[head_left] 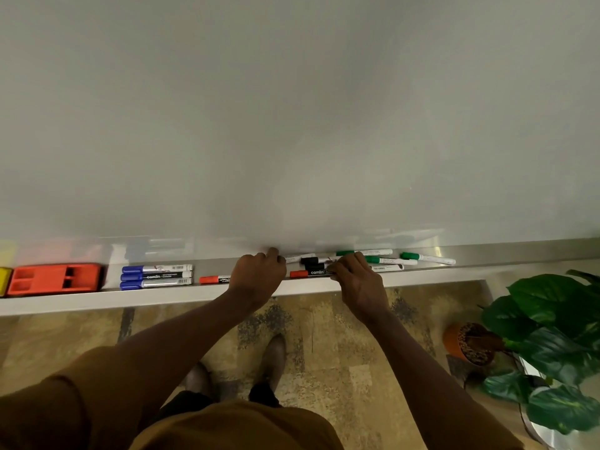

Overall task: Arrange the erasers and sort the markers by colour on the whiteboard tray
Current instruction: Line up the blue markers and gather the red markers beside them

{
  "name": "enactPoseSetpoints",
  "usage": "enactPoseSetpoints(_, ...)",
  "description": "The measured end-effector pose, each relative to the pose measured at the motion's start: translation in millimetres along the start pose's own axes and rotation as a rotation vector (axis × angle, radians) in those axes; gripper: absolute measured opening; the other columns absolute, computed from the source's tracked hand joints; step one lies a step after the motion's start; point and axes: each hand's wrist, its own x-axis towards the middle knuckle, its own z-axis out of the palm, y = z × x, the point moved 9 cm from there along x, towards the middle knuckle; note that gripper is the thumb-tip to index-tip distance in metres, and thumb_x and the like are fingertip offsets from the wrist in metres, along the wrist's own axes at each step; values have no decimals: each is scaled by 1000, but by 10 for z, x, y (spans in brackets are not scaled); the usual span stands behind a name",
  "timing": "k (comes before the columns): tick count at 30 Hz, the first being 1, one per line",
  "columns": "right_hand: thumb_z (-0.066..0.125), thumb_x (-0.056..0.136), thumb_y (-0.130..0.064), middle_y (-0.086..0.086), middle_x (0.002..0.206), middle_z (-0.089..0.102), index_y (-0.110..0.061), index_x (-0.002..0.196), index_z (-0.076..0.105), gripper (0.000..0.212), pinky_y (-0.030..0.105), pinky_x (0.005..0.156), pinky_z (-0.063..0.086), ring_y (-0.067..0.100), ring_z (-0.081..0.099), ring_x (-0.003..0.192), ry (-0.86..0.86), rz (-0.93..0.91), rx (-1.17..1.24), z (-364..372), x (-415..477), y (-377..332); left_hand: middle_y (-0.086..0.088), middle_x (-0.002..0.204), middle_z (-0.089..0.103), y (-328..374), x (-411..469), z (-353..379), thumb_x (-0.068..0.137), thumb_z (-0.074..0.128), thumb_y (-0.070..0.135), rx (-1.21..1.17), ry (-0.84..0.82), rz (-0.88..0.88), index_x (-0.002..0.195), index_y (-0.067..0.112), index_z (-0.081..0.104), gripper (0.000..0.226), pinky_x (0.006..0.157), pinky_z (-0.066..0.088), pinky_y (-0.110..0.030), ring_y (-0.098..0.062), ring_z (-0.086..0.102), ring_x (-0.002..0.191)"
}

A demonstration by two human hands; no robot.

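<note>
On the whiteboard tray [487,258] a red eraser [53,279] and a yellow eraser [4,280] lie at the left. Three blue markers [156,276] lie side by side right of them. A red marker [212,279] runs under my left hand [256,276], whose fingers are curled over it. My right hand [354,274] pinches a second red-capped marker [308,273]. Behind it lie black markers [311,260] and three green markers [389,259], loosely mixed.
The whiteboard [292,108] rises behind the tray. A potted plant [548,349] in an orange pot stands on the floor at the right, below the tray's end. My feet [272,358] stand on a patterned floor.
</note>
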Motion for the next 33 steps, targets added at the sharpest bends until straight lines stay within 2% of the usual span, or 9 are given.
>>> enactPoseSetpoints(4, 75, 90, -12, 4, 104, 62, -15, 105, 69, 16, 37, 52, 56, 22, 56, 100, -15, 16, -8, 21, 26, -14, -10, 103, 73, -155, -110, -25, 80, 79, 7, 5, 16, -19, 97, 9, 74, 18, 48, 47, -31, -24, 71, 61)
enactPoseSetpoints(7, 75, 87, -6, 3, 105, 61, -16, 106, 68, 23, 31, 50, 49, 21, 54, 99, -14, 25, -22, 37, 23, -19, -10, 117, 69, -322, -213, 6, 89, 71, 9, 37, -22, -30, 111, 10, 70, 22, 53, 41, -33, -25, 73, 73)
enactPoseSetpoints(10, 76, 81, 1, 4, 104, 61, -16, 106, 67, 32, 30, 50, 46, 21, 53, 99, -10, 15, -31, 34, 32, -28, -8, 117, 67, -518, -328, 32, 92, 63, 8, 62, -44, -59, 114, 11, 68, 23, 54, 39, -34, -26, 73, 78)
enactPoseSetpoints(15, 81, 81, -6, 2, 98, 59, -16, 100, 66, 26, 26, 50, 38, 20, 53, 96, -27, -40, -46, 24, 91, -55, -4, 117, 65, -744, -484, 165, 93, 60, 5, 71, -75, -98, 117, 14, 64, 26, 56, 38, -33, -23, 72, 82)
enactPoseSetpoints(18, 84, 79, -6, 4, 100, 61, -14, 100, 67, 27, 28, 53, 47, 20, 55, 96, -40, -77, -55, 5, 114, -119, -3, 115, 66, -820, -531, 219, 95, 59, 7, 69, -77, -118, 117, 15, 64, 24, 57, 38, -33, -22, 72, 82)
enactPoseSetpoints(22, 77, 82, -1, 5, 102, 65, -11, 105, 69, 26, 31, 54, 50, 22, 58, 96, -34, -163, -36, -39, 178, -373, -3, 117, 66, -850, -551, 260, 97, 57, 8, 62, -73, -121, 119, 15, 63, 24, 57, 37, -33, -22, 72, 83)
enactPoseSetpoints(25, 78, 86, -9, 4, 108, 70, -15, 112, 72, 27, 34, 58, 55, 23, 64, 100, -82, -194, -19, -7, 242, -567, -2, 117, 66, -851, -562, 252, 98, 56, 10, 63, -79, -128, 119, 16, 63, 22, 57, 36, -34, -22, 72, 84)
enactPoseSetpoints(28, 73, 91, -14, 2, 115, 70, -20, 118, 71, 27, 33, 64, 56, 21, 64, 107, -171, -220, -36, 71, 305, -725, -3, 115, 66, -881, -571, 258, 97, 56, 7, 52, -91, -144, 117, 15, 62, 23, 57, 37, -34, -23, 73, 85)
enactPoseSetpoints(33, 78, 86, -12, 1, 104, 70, -21, 108, 72, 24, 30, 56, 50, 20, 65, 95, -212, -236, -72, 85, 380, -836, -6, 115, 66, -922, -593, 300, 94, 61, 4, 23, -124, -162, 117, 13, 63, 25, 58, 39, -35, -24, 73, 84)
